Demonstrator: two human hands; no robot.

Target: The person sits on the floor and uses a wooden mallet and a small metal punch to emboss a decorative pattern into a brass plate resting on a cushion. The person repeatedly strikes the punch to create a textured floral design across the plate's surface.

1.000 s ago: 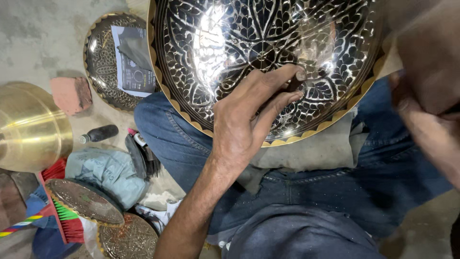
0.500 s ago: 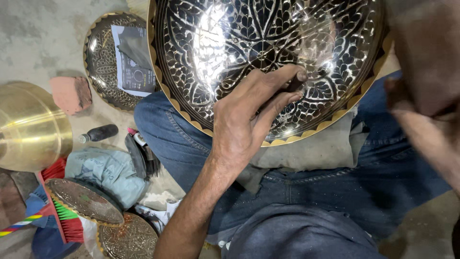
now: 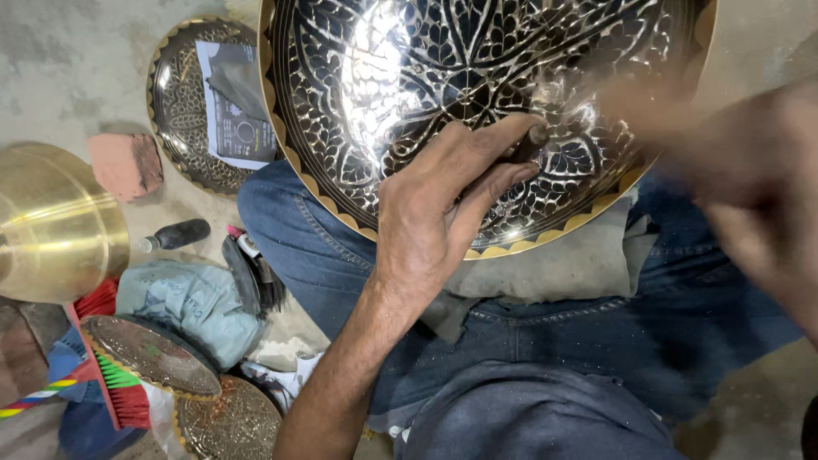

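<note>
Engraved plate: large round black-and-silver metal dish with scalloped gold rim, tilted on the lap over a grey cloth pad
Left hand: fingers closed around a small dark rod-like tool, tip pressed to the engraved face near the lower rim
Right hand: blurred at the right edge; grip cannot be told
Handling: likely heavy and stiff, polished face probably slippery and easily scratched; best held by the gold rim, steadied against the cloth
Floor, left: plain brass bowl, smaller engraved plate under a paper sheet, pink brick, dark small bottle, blue-grey folded bag
</note>
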